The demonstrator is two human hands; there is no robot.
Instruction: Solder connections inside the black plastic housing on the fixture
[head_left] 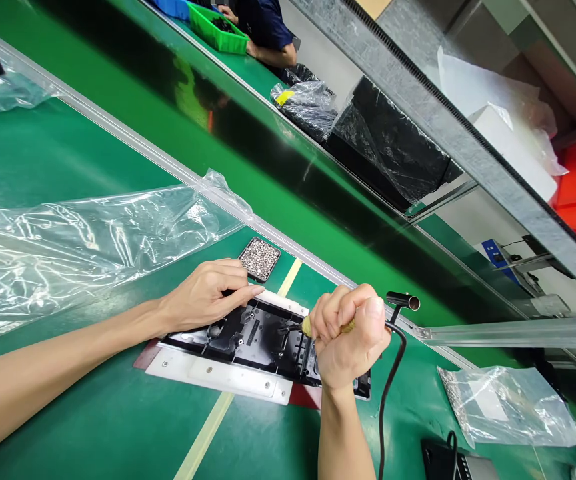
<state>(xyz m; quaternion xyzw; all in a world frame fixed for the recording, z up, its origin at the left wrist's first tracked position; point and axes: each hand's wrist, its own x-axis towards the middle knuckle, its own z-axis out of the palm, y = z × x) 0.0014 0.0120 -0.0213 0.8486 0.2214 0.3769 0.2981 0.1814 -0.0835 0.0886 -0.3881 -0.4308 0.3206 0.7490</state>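
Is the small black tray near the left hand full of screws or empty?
Full. The small black tray is covered edge to edge with small silvery pieces, apparently screws; none of its bottom shows.

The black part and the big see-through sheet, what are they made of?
The black part under both hands looks like moulded plastic: matt, with ribs and sunk pockets, though painted metal cannot be ruled out. The sheet looks like thin plastic film: clear, crinkled and glinting, with the green table showing through.

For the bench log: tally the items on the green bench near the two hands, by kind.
Black plastic panel on white fixture: 1
Small tray of screws: 1
Powered screwdriver with cord, held in right hand: 1
Clear plastic bags, a large one and a small one: 2
Total: 5
The left hand rests on the panel.
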